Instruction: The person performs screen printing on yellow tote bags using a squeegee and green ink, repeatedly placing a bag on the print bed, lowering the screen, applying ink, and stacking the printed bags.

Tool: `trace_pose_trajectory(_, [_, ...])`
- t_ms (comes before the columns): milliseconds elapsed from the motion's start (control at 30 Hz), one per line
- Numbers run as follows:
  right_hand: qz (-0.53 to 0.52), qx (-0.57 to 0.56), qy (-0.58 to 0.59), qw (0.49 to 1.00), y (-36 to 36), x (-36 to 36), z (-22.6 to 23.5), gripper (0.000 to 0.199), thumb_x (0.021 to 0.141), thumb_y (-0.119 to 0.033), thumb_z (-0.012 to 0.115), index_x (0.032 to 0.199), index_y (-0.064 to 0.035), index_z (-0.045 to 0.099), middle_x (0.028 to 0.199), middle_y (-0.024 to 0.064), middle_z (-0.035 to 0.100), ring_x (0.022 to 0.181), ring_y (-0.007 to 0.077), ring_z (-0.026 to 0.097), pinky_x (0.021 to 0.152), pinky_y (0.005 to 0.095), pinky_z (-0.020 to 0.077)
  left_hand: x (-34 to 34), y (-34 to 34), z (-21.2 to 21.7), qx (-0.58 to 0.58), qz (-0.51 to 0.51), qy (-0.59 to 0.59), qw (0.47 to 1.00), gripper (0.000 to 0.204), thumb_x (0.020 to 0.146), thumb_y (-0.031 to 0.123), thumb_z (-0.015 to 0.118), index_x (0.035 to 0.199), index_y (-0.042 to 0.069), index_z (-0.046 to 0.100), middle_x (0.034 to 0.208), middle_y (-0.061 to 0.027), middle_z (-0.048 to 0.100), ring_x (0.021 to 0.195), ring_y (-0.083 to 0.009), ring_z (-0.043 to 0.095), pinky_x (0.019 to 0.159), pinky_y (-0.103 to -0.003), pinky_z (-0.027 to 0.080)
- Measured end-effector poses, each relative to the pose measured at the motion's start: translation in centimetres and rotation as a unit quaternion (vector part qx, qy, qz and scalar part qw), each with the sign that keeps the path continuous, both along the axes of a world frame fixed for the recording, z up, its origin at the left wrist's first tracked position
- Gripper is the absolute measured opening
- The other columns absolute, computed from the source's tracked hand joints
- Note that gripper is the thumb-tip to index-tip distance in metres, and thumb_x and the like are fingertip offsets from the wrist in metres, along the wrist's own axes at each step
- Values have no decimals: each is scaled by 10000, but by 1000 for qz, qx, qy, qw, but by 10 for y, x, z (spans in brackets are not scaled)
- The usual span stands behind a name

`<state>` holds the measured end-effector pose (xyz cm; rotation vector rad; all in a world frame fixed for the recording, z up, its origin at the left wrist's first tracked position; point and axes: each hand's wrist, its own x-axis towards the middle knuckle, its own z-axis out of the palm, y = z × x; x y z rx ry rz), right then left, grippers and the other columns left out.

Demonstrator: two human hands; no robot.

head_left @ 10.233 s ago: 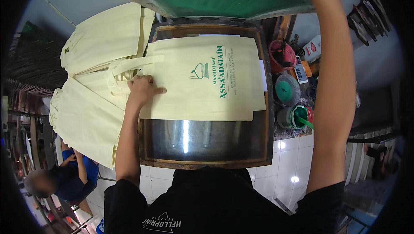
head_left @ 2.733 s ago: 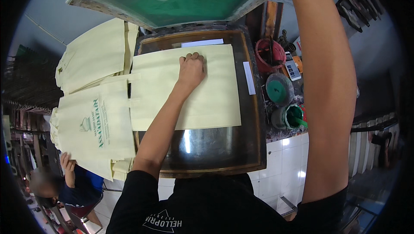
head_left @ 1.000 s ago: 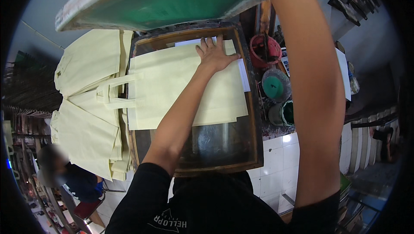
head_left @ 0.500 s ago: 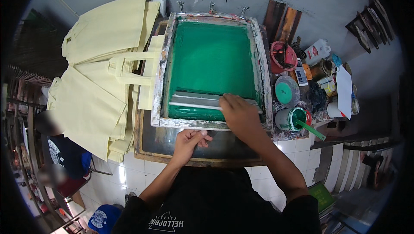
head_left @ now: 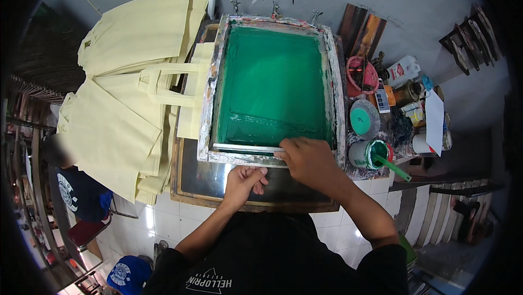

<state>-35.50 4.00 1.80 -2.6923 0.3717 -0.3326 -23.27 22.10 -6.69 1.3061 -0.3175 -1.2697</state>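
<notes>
A printing screen point(head_left: 272, 77), its mesh coated in wet green ink, lies in a paint-stained frame point(head_left: 205, 104) on the table. Inside the frame's near end, my right hand point(head_left: 311, 164) is closed round a squeegee point(head_left: 239, 147), a long pale bar lying crosswise; my fingers and palm hide its right part. My left hand point(head_left: 245, 185) rests just below the near edge of the frame, fingers curled in and thumb laid over them, with nothing seen in it. A cream bag point(head_left: 188, 115) sticks out from under the frame's left side.
Stacked cream bags point(head_left: 125, 131) spread across the left. To the right stand an ink tub point(head_left: 359, 154) with a green spatula point(head_left: 396, 171), a round lid point(head_left: 364, 118), a pink bowl point(head_left: 370, 80), a phone point(head_left: 382, 99) and a white bottle point(head_left: 404, 68). A seated person point(head_left: 79, 189) is at far left.
My right hand has pulled the squeegee toward me, from the lower part of the mesh to the frame's near end. My left hand has shifted slightly right, still curled.
</notes>
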Motion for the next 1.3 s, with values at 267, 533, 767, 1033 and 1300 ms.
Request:
trace_pose_trajectory(267, [-43,-119,25,992,-105,78,-28,290,986,-378,635,988,-88,619,741,187,670,633,412,667,555,520,508,5,4,-1,27,-19,9,999,213,975,142,666,913,-62,680,728,-120,696,518,-144,614,528,-279,497])
trace_pose_trajectory(533, [-25,20,106,994,-258,168,-4,464,924,-472,687,1103,-44,713,968,221,727,937,423,694,830,522,522,21,3,16,18,7,246,969,291,970,190,591,1100,-64,649,1076,-237,740,835,-254,749,733,-340,594])
trace_pose_trajectory(767, [-134,-130,100,977,-248,180,-2,631,847,-618,703,1085,-34,717,948,205,739,913,381,717,808,504,539,61,-24,57,1,-231,50,972,243,1006,120,564,1191,-16,644,1116,-170,737,892,-213,734,778,-331,569])
trace_pose_trajectory(1033, [-171,-203,-60,962,-210,166,-40,668,827,-716,663,862,-49,662,841,162,733,775,380,721,649,504,540,206,-219,69,-183,51,-769,611,309,900,178,733,1149,1,685,1096,-207,695,1035,-388,663,913,-423,521])
trace_pose_trajectory(1300, [-165,-174,-22,971,-169,132,-32,620,841,-661,678,850,-41,648,827,162,716,754,372,715,644,484,546,211,-208,69,-46,-85,-688,719,227,859,196,745,1002,20,753,931,-220,719,907,-409,683,839,-485,534])
